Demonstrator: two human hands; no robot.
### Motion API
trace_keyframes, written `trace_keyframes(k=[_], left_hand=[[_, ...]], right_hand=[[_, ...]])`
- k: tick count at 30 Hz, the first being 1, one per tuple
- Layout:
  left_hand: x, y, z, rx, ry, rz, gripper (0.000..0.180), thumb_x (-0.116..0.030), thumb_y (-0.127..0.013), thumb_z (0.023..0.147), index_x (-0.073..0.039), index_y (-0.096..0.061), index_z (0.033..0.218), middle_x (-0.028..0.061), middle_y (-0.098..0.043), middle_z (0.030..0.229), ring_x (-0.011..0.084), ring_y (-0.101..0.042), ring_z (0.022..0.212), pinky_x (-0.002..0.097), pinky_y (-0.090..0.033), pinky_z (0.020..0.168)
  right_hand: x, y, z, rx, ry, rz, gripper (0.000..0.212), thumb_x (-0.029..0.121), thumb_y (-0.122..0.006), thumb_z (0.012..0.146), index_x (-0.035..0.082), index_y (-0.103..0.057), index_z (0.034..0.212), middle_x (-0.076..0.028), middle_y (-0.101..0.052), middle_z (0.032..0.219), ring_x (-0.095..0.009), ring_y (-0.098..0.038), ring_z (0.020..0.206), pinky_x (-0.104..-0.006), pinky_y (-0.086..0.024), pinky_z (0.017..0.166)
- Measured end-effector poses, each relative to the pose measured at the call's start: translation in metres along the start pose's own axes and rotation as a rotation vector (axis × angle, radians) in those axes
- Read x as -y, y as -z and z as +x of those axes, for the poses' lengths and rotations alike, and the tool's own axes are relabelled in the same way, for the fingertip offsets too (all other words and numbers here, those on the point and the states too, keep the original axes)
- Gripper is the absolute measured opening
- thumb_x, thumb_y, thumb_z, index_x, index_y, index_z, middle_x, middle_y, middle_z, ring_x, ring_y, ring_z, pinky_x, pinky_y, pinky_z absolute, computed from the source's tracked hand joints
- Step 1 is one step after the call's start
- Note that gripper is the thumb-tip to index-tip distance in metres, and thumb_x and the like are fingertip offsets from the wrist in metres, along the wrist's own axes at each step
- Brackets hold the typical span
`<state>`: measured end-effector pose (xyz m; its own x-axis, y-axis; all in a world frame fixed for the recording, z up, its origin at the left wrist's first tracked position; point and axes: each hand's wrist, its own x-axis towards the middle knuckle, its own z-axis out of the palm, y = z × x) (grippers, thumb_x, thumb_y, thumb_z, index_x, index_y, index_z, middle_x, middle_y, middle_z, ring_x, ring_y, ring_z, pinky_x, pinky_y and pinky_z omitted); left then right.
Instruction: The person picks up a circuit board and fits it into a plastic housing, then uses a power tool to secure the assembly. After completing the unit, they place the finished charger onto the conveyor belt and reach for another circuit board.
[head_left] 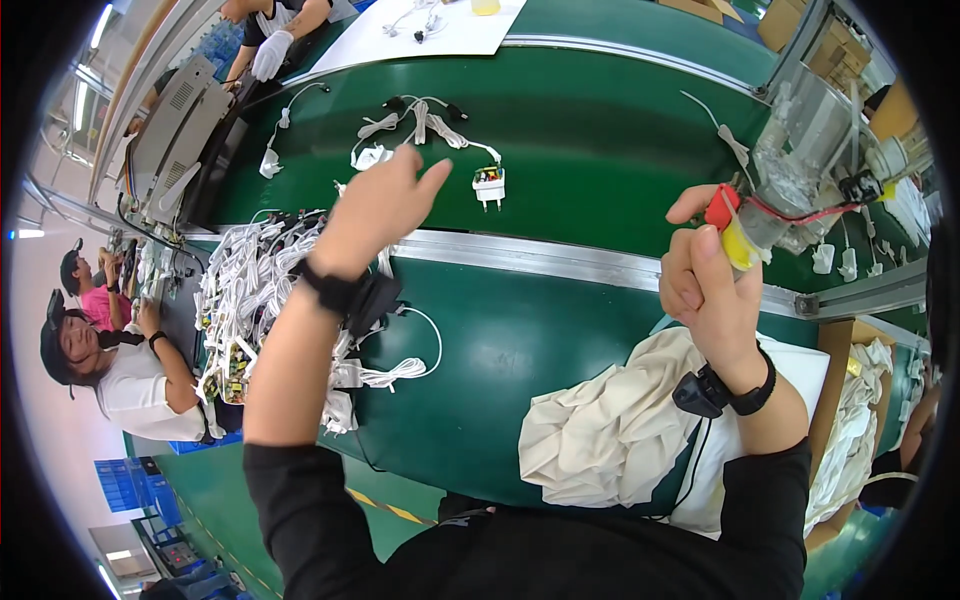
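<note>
My left hand (390, 200) is over the green conveyor belt (590, 150), thumb spread from the fingers. Just beyond its fingertips is a white plug housing (372, 157), and part of the fingers is hidden. To its right stands a white charger (489, 185), its case open at the top with circuit parts showing and two pins toward me. Bundled white cables (425, 120) lie behind it. My right hand (715, 285) is closed around a small red-and-yellow part (735, 225), whose kind I cannot make out. It is beside a fixture wrapped in clear plastic (790, 160).
A heap of white cables and circuit boards (265, 280) lies left of my left forearm. Cream cloth (610, 420) covers the near right bench. A metal rail (540, 257) borders the belt. A carton (850, 400) stands at right. Other people work at left and far left.
</note>
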<state>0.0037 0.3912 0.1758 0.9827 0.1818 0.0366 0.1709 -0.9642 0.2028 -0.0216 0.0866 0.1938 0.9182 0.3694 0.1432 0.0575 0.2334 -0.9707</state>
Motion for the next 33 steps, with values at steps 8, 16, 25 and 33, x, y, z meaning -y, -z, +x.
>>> trace_keyframes(k=[8,16,25,33], left_hand=[[-0.095,-0.094,0.044,0.403,0.046,-1.148,0.035,-0.014,-0.067,0.075,0.005,-0.052,0.101,0.0065,-0.057,0.085,0.0130,-0.058,0.067,0.0249,-0.052,0.056],[-0.157,-0.112,-0.091,0.747,0.048,-1.529,0.053,-0.008,-0.063,0.081,-0.001,-0.032,0.124,0.0090,-0.056,0.098,0.0148,-0.060,0.083,0.0261,-0.054,0.062],[-0.160,-0.114,-0.121,1.063,-0.027,-1.942,0.041,0.000,-0.043,0.090,-0.007,-0.031,0.129,0.0125,-0.046,0.123,0.0201,-0.050,0.112,0.0343,-0.052,0.086],[-0.160,-0.115,-0.122,1.013,-0.094,-1.983,0.041,0.001,-0.042,0.090,-0.007,-0.031,0.129,0.0125,-0.047,0.124,0.0209,-0.050,0.113,0.0345,-0.052,0.086]], right_hand=[[0.014,0.001,-0.004,0.008,-0.004,-0.028,0.028,0.031,-0.042,0.096,0.004,-0.041,0.104,0.005,-0.032,0.052,-0.002,-0.027,0.042,-0.0191,-0.022,0.038],[0.015,0.008,-0.005,-0.086,0.047,-0.054,0.029,0.031,-0.043,0.095,0.004,-0.041,0.104,0.004,-0.032,0.053,-0.003,-0.028,0.041,-0.0192,-0.022,0.038],[0.011,0.009,-0.001,-0.091,0.081,-0.039,0.032,0.035,-0.046,0.093,0.005,-0.041,0.100,0.004,-0.033,0.052,-0.002,-0.027,0.040,-0.0191,-0.021,0.037],[0.007,0.009,-0.001,-0.091,0.078,-0.025,0.035,0.039,-0.049,0.092,0.005,-0.040,0.099,0.004,-0.033,0.050,-0.002,-0.027,0.040,-0.0191,-0.021,0.037]])
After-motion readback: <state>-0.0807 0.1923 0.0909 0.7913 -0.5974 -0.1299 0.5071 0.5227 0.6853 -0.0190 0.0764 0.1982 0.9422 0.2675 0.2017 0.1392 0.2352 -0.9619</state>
